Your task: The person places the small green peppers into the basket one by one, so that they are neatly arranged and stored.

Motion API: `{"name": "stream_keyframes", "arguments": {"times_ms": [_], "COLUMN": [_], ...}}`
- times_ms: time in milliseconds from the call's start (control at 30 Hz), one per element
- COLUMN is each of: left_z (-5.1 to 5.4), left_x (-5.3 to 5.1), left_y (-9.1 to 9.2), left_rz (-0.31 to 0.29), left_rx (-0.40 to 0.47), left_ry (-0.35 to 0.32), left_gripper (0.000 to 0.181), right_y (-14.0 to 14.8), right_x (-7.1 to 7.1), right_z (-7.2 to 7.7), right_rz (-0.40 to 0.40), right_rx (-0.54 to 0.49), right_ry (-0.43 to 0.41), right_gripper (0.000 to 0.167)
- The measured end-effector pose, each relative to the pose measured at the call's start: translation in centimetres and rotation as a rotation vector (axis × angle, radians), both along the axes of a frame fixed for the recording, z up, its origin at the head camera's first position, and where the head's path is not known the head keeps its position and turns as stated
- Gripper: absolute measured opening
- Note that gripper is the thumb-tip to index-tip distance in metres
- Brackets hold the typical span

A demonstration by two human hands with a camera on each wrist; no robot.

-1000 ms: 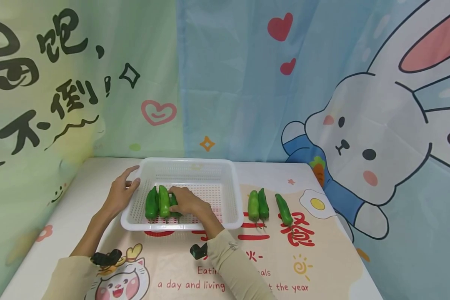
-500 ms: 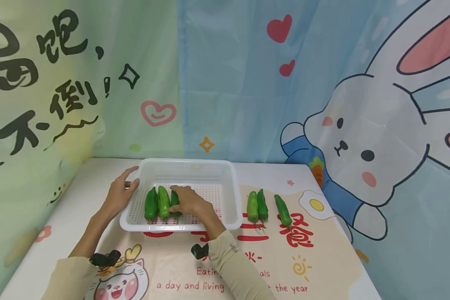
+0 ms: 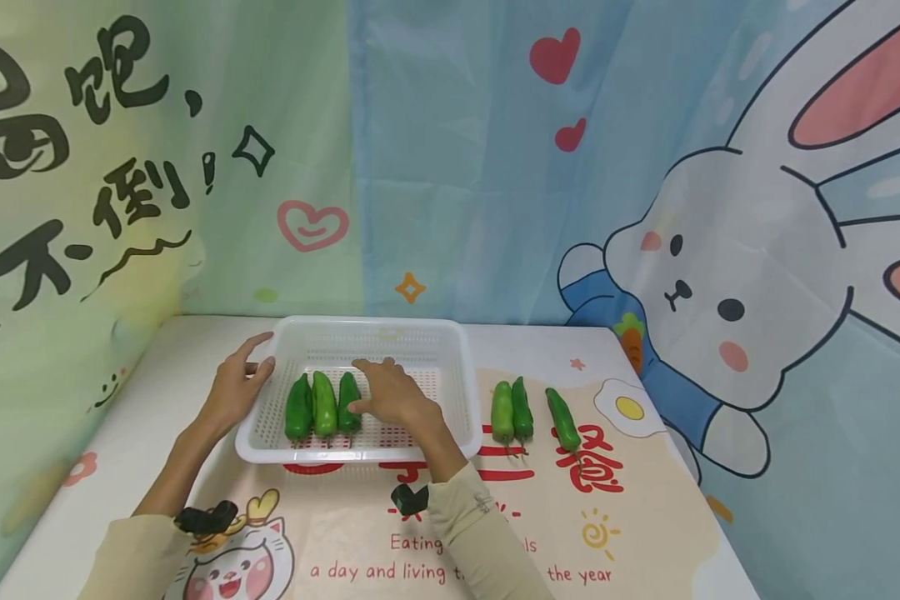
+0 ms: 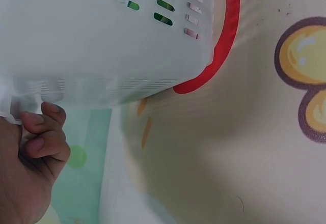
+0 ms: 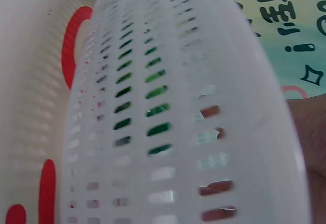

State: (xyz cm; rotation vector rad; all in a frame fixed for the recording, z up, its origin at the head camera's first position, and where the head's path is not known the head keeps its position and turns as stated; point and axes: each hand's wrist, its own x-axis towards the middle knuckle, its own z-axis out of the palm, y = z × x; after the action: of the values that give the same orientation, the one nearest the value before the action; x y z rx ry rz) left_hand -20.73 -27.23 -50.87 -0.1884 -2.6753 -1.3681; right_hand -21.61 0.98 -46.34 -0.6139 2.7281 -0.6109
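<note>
A white perforated plastic basket point(image 3: 360, 457) stands on the table in the head view. Inside its left half, three green peppers lie side by side: a dark left pepper point(image 3: 298, 408), a lighter middle pepper point(image 3: 325, 404) and a right pepper point(image 3: 349, 406). My left hand point(image 3: 232, 390) holds the basket's left rim; in the left wrist view its curled fingers point(image 4: 46, 142) show below the rim. Just right of the right pepper, my right hand point(image 3: 397, 396) hovers over the basket with its fingers spread and nothing held. In the right wrist view, the basket wall point(image 5: 153, 173) hides most of that hand.
Right of the basket, a light green pepper point(image 3: 502, 412) and a darker pepper point(image 3: 522, 408) lie together on the printed tablecloth point(image 3: 510, 533). Another green pepper point(image 3: 563, 419) lies farther right. A printed curtain point(image 3: 450, 167) hangs behind the table.
My right hand has let go of the right pepper and moved slightly right, leaving that pepper lying beside the other two. My left hand has stayed at the basket's rim.
</note>
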Motion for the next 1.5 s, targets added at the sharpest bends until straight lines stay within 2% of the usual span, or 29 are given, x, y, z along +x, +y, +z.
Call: {"name": "stream_keyframes", "arguments": {"times_ms": [367,733,933,1233,1500], "left_z": [-0.4,-0.5,-0.5,-0.5,-0.5], "left_x": [-0.2,-0.3,-0.2,-0.2,-0.3], "left_y": [-0.1,-0.3,-0.3,-0.4,-0.4], "left_rz": [-0.011,-0.014,-0.013,-0.012,-0.014], "left_rx": [0.012,0.005,0.003,0.000,0.010], "left_ry": [0.019,0.018,0.020,0.020,0.019], "left_gripper": [0.057,0.057,0.057,0.057,0.057], "right_y": [1.9,3.9,5.1,6.8,8.4], "right_x": [0.5,0.6,0.8,1.2,1.2], "right_z": [1.4,2.1,2.8,3.3,3.4], "right_rz": [-0.022,-0.067,-0.090,-0.085,-0.113], "right_rx": [-0.062,-0.141,-0.147,-0.185,-0.193], "right_ry": [0.035,0.086,0.125,0.150,0.175], "right_gripper": [0.071,0.063,0.060,0.056,0.060]}}
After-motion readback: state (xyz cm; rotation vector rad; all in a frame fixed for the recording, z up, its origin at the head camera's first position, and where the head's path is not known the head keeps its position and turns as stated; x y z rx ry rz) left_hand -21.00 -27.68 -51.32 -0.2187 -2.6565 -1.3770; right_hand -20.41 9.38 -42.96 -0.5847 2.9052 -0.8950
